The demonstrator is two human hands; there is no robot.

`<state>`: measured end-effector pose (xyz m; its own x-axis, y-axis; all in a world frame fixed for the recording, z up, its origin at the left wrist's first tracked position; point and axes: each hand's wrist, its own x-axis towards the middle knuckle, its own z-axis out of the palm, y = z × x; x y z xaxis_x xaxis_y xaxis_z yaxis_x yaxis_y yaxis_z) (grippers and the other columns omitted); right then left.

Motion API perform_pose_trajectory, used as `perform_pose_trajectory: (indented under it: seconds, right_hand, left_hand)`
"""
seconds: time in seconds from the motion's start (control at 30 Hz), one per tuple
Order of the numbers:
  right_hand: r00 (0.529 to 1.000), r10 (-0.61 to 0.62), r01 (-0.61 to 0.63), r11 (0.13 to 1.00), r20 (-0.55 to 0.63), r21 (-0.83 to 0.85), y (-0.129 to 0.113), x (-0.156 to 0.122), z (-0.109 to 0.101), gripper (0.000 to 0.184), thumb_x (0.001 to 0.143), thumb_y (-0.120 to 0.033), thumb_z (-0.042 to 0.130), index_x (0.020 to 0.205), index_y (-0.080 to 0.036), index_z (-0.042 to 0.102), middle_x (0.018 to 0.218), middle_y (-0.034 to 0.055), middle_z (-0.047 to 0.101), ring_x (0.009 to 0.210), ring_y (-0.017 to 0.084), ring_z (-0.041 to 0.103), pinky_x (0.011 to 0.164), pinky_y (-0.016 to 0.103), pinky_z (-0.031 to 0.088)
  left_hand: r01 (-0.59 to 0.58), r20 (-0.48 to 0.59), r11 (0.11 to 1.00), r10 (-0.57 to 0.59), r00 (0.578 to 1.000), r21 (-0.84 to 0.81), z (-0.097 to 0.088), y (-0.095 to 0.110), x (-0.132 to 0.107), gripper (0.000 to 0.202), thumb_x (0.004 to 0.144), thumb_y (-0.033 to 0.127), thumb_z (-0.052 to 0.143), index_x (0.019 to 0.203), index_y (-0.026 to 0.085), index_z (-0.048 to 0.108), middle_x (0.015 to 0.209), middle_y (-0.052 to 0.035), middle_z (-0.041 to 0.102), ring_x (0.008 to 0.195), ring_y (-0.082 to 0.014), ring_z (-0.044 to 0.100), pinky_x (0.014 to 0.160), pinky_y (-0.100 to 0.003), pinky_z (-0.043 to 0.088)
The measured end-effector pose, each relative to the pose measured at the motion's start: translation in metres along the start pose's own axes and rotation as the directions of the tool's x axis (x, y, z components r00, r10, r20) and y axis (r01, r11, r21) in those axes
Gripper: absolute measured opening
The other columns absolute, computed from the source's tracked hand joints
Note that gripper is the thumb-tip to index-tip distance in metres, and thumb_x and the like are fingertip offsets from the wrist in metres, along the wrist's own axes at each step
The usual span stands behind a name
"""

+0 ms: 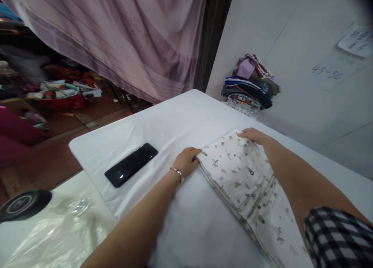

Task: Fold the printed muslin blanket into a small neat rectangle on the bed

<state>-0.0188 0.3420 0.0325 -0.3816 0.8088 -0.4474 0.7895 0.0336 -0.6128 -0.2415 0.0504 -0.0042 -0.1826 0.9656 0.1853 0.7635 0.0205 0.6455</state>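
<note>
- The cloth (pixel 230 170), white with small printed motifs, lay in folded layers on the bench (pixel 180 116), right of the middle, its near end running down out of my sight.
- The left hand (pixel 186 162) was narrow, closed on the cloth's far left corner. The right hand (pixel 253 135) was drawn in too, pinching the far right end of the same edge, by the look of it.
- To my eye, an even, gentle pull between both hands suited that edge best; a harder tug from one side would have skewed the layers.
- A rumpled ridge crossed the cloth, nearer the person than either hand. I judged it wanted a flat palm, with the other hand pinning a corner.
- Several layers showed along the left side, so a light pinch risked catching only the top one.
- On the right, the bench ran close along the wall (pixel 303 112), leaving that elbow little swing. The clothes pile (pixel 247 87) stood against the wall past the far right edge.
- The roomiest stretch of white surface lay beyond the hands and leftward to the phone (pixel 131 165).
- The phone sat near the left edge, and a wide leftward sweep could have knocked it toward the plastic bag (pixel 64 237).
</note>
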Motion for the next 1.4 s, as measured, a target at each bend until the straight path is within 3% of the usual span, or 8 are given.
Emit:
perform_pose_trajectory:
  seconds: [0.17, 0.4, 0.6, 0.77, 0.93, 1.13, 1.27, 1.4]
  right_hand:
    - [0.98, -0.065, 0.051, 0.996, -0.188, -0.078, -0.009, 0.007, 0.013, 0.031, 0.067, -0.043, 0.065, 0.079, -0.015, 0.062, 0.083, 0.0077, 0.065, 0.079, 0.021, 0.059, 0.059, 0.025, 0.045]
    - [0.97, -0.12, 0.067, 0.967, -0.211, -0.246, -0.01, 0.012, 0.01, 0.04, 0.066, -0.05, 0.066, 0.085, -0.015, 0.065, 0.095, 0.0097, 0.064, 0.092, 0.024, 0.056, 0.073, 0.027, 0.044]
    - [0.997, 0.069, -0.073, 0.994, -0.045, -0.081, 0.027, -0.024, -0.02, 0.047, 0.065, -0.051, 0.068, 0.097, -0.018, 0.063, 0.101, 0.0106, 0.064, 0.087, 0.022, 0.059, 0.069, 0.028, 0.048]
    - [0.994, 0.106, -0.106, 0.994, -0.02, -0.017, 0.055, -0.066, -0.029, 0.044, 0.06, -0.046, 0.073, 0.092, -0.016, 0.063, 0.101, 0.0115, 0.063, 0.086, 0.022, 0.059, 0.066, 0.027, 0.051]
    - [0.982, 0.159, -0.162, 0.987, -0.099, -0.022, 0.068, -0.088, -0.022, 0.045, 0.057, -0.043, 0.076, 0.089, -0.013, 0.062, 0.096, 0.0118, 0.063, 0.074, 0.019, 0.06, 0.058, 0.026, 0.052]
    - [0.965, 0.128, -0.15, 0.986, -0.228, -0.079, 0.077, -0.09, -0.013, 0.052, 0.059, -0.045, 0.074, 0.099, -0.015, 0.061, 0.098, 0.0119, 0.062, 0.066, 0.018, 0.06, 0.055, 0.026, 0.051]
    - [0.938, 0.075, -0.122, 0.985, -0.338, -0.121, 0.089, -0.102, -0.021, 0.048, 0.071, -0.049, 0.063, 0.107, -0.017, 0.058, 0.1, 0.0103, 0.063, 0.074, 0.018, 0.061, 0.064, 0.024, 0.049]
    - [0.903, 0.039, -0.121, 0.978, -0.429, -0.167, 0.12, -0.133, -0.035, 0.037, 0.082, -0.044, 0.049, 0.103, -0.017, 0.06, 0.101, 0.0098, 0.063, 0.09, 0.02, 0.059, 0.08, 0.028, 0.045]
  left_hand:
    - [0.095, -0.007, 0.992, -0.095, 0.995, 0.08, -0.003, 0.0, 0.002, 0.034, 0.082, 0.018, 0.042, 0.107, 0.031, 0.062, 0.109, 0.0008, 0.058, 0.101, -0.0176, 0.052, 0.084, -0.031, 0.044]
    - [0.125, -0.02, 0.983, -0.123, 0.992, 0.133, -0.004, -0.005, 0.004, 0.035, 0.08, 0.017, 0.043, 0.107, 0.031, 0.062, 0.107, 0.0007, 0.059, 0.101, -0.0174, 0.052, 0.083, -0.03, 0.044]
    - [0.119, 0.0, 0.984, -0.12, 0.993, 0.129, -0.004, -0.007, 0.007, 0.035, 0.081, 0.018, 0.04, 0.107, 0.029, 0.061, 0.106, 0.0006, 0.059, 0.099, -0.0171, 0.053, 0.081, -0.028, 0.043]
    - [0.101, -0.014, 0.986, -0.1, 0.995, 0.132, -0.003, -0.011, 0.009, 0.034, 0.081, 0.021, 0.041, 0.107, 0.031, 0.061, 0.107, 0.0018, 0.059, 0.097, -0.0161, 0.054, 0.078, -0.026, 0.043]
    - [0.109, -0.03, 0.992, -0.107, 0.994, 0.07, -0.006, -0.011, 0.012, 0.037, 0.081, 0.018, 0.038, 0.108, 0.03, 0.06, 0.106, 0.0022, 0.059, 0.096, -0.014, 0.055, 0.081, -0.024, 0.042]
    - [0.118, -0.007, 0.978, -0.118, 0.993, 0.171, -0.008, -0.01, 0.013, 0.038, 0.079, 0.015, 0.038, 0.107, 0.027, 0.061, 0.105, -0.001, 0.059, 0.096, -0.0175, 0.055, 0.081, -0.027, 0.043]
    - [0.076, 0.023, 0.985, -0.08, 0.997, 0.154, -0.009, -0.009, 0.012, 0.038, 0.078, 0.017, 0.039, 0.111, 0.024, 0.058, 0.109, -0.0023, 0.057, 0.098, -0.0182, 0.055, 0.084, -0.028, 0.043]
    - [0.031, -0.089, 0.98, -0.014, 0.996, 0.198, -0.013, -0.006, 0.012, 0.045, 0.072, 0.017, 0.044, 0.116, 0.02, 0.053, 0.116, -0.005, 0.054, 0.105, -0.0219, 0.051, 0.09, -0.032, 0.042]
